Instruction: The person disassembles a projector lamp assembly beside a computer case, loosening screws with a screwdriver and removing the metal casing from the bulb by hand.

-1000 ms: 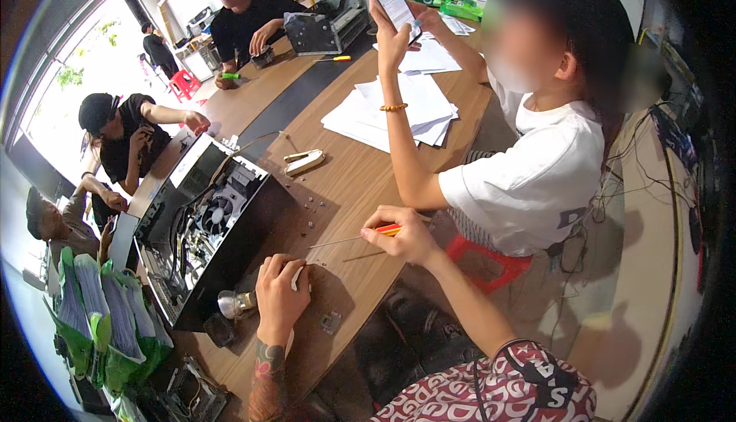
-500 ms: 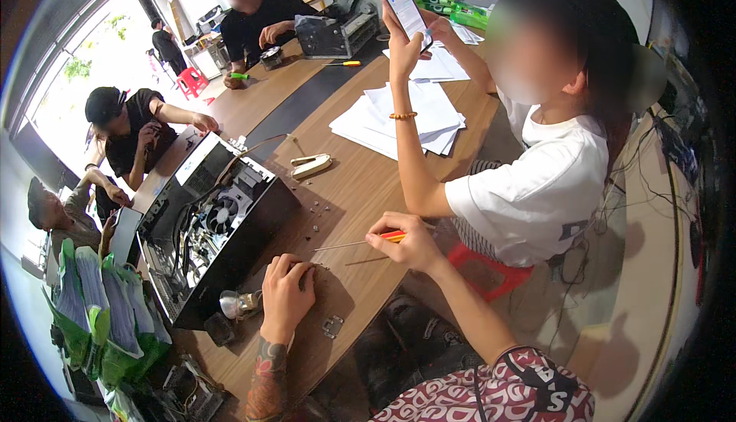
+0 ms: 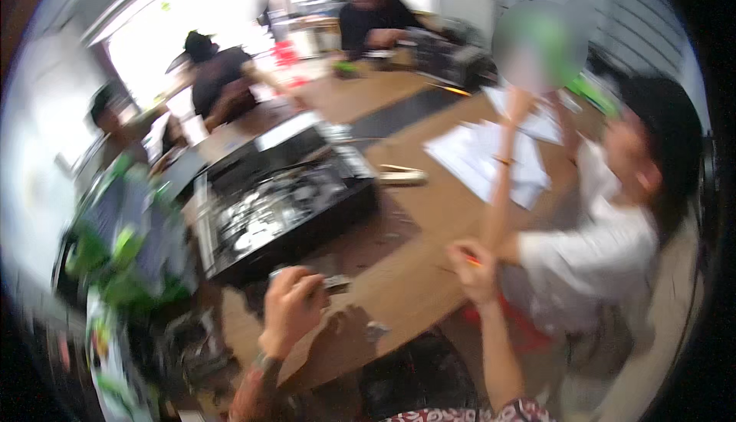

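Motion blurs the whole view. My left hand (image 3: pixel 294 308) is raised a little over the near table edge, fingers curled closed; what they hold, if anything, cannot be made out. A small greyish piece (image 3: pixel 336 282) shows beside its fingertips, in the hand or behind it. My right hand (image 3: pixel 477 272) is closed around a screwdriver with an orange handle (image 3: pixel 472 260), its shaft smeared. Beyond my left hand lies an opened black computer case (image 3: pixel 337 226), its metal insides and cables exposed. A small metal part (image 3: pixel 376 332) rests on the table between my hands.
A seated person in white (image 3: pixel 590 246) is close on my right, with an arm beside my right hand. White papers (image 3: pixel 491 157) and a beige hand tool (image 3: pixel 402 176) lie farther back. Green bags (image 3: pixel 142 280) stand left. Several people work across the table (image 3: pixel 425 265).
The view has swung left, so the scene sits farther right. My left hand has lifted from the tabletop, fingers curled tighter. My right hand still holds the screwdriver, now nearer the person in white.
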The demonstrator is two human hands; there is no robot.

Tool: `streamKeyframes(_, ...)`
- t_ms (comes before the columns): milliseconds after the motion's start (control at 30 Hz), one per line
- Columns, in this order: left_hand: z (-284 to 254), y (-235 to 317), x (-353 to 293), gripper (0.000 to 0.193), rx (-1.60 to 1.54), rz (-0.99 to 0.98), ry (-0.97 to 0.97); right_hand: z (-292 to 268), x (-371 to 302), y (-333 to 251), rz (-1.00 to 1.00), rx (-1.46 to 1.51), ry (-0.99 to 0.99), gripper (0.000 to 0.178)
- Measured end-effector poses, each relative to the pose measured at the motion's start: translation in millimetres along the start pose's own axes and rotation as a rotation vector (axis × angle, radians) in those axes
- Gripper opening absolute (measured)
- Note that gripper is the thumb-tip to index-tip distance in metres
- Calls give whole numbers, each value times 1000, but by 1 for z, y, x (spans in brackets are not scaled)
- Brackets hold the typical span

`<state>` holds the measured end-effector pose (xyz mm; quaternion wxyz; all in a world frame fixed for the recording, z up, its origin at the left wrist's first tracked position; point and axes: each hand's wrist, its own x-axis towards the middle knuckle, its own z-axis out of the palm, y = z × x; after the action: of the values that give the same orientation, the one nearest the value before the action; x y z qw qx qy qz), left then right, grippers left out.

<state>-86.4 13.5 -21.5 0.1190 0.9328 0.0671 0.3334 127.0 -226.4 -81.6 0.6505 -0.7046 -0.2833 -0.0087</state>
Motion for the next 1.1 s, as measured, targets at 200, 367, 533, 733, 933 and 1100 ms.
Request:
streamKeyframes(200, 31, 9, 0, 12, -105, 130, 120, -14, 15, -29, 202, 340, -40, 17)
streamKeyframes(367, 10, 4, -17, 17, -78, 91, 278, 75, 26, -161, -459, 138, -465, 19)
streamKeyframes(533, -9, -28, -20, 20, -27, -39, 396, 115, 81, -128, -695, 111, -157, 15)
streamKeyframes(733, -29, -56, -13, 18, -129, -332, 254, 119, 140, -33, -619, 142, -8, 13)
streamKeyframes(933, -22, -67, -19, 24, -201, -326, 140, 116, 128, -25, -520, 36, -38, 12)
streamKeyframes(1100, -36, -69, -23, 19, -111, -432, 222, 116, 128, -24, -620, -125, -79, 9)
